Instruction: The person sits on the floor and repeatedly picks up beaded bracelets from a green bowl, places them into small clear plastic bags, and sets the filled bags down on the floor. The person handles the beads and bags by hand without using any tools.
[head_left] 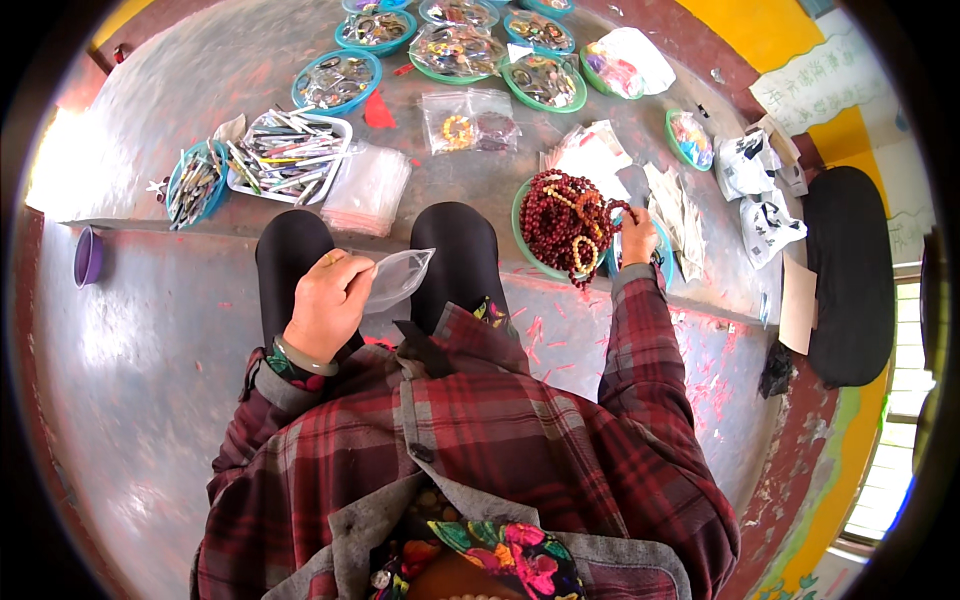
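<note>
My left hand (327, 300) holds a small clear plastic bag (396, 278) over my knees, its mouth toward my right. My right hand (637, 238) reaches out to a green dish (522, 238) heaped with dark red bead bracelets (566, 215) and pinches one strand at the heap's right edge. Both sleeves are red plaid, and a green bangle sits on my left wrist.
A stack of clear bags (367, 187) lies ahead of my left knee, beside a white tray of pens (290, 155). Several teal and green dishes of trinkets (458, 48) stand farther out. Papers and packets (670, 205) lie right of the beads. A purple cup (87, 256) sits far left.
</note>
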